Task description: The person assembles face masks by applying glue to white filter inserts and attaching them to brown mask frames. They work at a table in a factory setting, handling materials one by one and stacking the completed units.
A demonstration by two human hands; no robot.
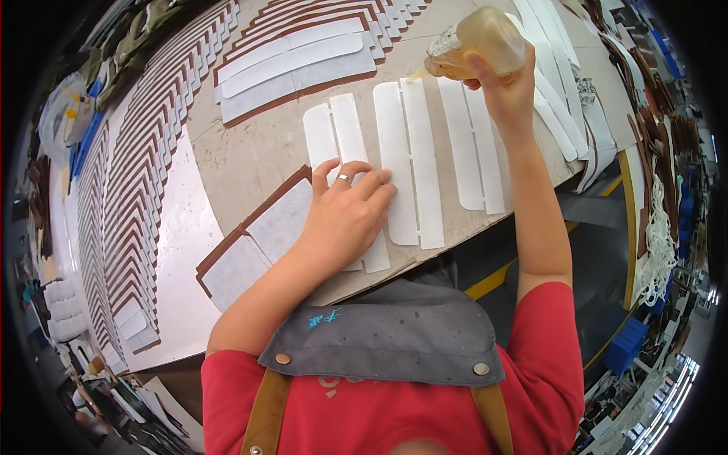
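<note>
My right hand point(506, 95) is wrapped around a translucent squeeze bottle point(487, 42) with yellowish, glue-like contents. The bottle is tipped to the left, its nozzle point(418, 74) at the top end of the middle pair of white strips point(397, 163). My left hand point(343, 208), a ring on one finger, rests with bent, parted fingers on the left pair of white strips point(321, 135), covering their middle. Another white strip pair point(462, 140) lies to the right. Beneath my left forearm is a brown-edged panel with pale facing point(280, 220), partly hidden.
Overlapping rows of brown-edged pieces point(136, 182) run along the table's left side. A stacked group of similar panels point(296, 64) lies at the back. More white strips point(557, 98) sit at the right edge, near hanging white cords point(658, 258). The table's front edge point(409, 265) is close to my body.
</note>
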